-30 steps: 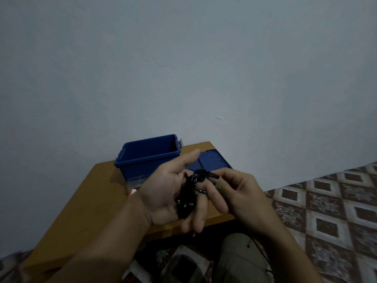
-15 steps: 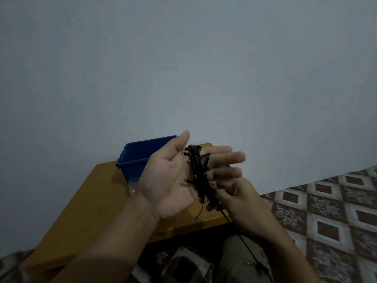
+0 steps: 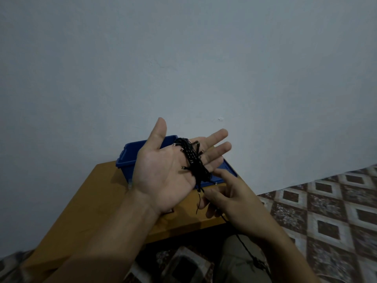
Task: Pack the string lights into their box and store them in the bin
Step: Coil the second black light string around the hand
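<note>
The left hand (image 3: 163, 172) is held up flat, palm up, fingers straight and a little apart, so it works like a spool. The black string lights (image 3: 190, 158) go round its fingers in a fat bundle. The right hand (image 3: 230, 197) sits just under it, fingers bent round the loose wire, I think to feed the next loop. The rest of the wire hangs down to the lap. The blue bin (image 3: 126, 162) waits behind on the wooden table (image 3: 98, 201). A second ago the left fingers drooped over the bundle and the right hand was up top; now the left hand is higher and flatter, and the right hand is lower
</note>
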A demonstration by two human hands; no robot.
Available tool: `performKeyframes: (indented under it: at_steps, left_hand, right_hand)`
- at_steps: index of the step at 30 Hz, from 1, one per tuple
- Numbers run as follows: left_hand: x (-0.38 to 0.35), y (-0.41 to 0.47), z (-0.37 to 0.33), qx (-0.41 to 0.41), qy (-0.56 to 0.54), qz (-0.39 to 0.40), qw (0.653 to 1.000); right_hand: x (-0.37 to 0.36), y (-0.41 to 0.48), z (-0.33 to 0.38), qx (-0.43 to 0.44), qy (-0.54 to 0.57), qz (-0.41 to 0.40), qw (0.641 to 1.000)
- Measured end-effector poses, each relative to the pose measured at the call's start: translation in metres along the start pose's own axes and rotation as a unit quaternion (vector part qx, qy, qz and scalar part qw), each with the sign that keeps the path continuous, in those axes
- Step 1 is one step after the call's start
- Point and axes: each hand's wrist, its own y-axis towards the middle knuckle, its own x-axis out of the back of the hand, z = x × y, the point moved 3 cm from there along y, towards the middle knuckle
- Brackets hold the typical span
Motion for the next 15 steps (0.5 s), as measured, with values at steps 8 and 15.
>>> performKeyframes:
  at_steps: [8,15]
  left_hand:
    - [-0.0023,0.0018,-0.0018,-0.008,-0.062,0.015,0.998]
    - [-0.0022,0.004,-0.0008,-0.029,-0.002,-0.042,0.999]
  right_hand:
    - [-0.0072,-0.0003,0.0011,0.018,-0.026,0.02,0.999]
    - [-0.0064,-0.0022,0.0055,0.014,0.098,0.063,0.993]
